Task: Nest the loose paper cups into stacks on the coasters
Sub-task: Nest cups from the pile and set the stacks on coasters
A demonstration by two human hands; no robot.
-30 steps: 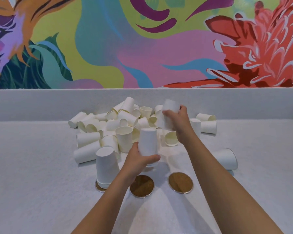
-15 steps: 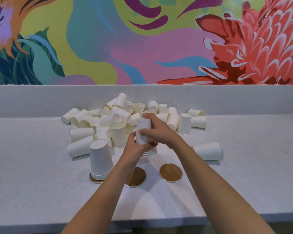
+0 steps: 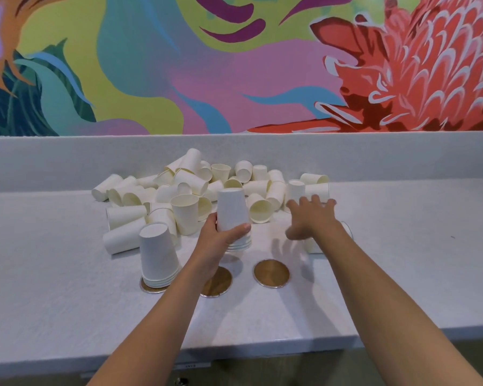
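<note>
Holding a short upside-down stack of nested white paper cups (image 3: pixel 232 218) above the counter's front-mid strip, left hand (image 3: pixel 218 240) clasps it; right hand (image 3: pixel 310 215), fingers spread & empty, sits nearer the loose white paper cups (image 3: pixel 307 190) heaped toward the back edge.

1. I see bright, even light from above, with no glare.
2. Soft shadows fall on the counter (image 3: pixel 67 302) beneath both arms.
3. My right hand (image 3: pixel 310 218) is motion-blurred.
4. Wide-angle bowing bends the counter's edges.
</note>
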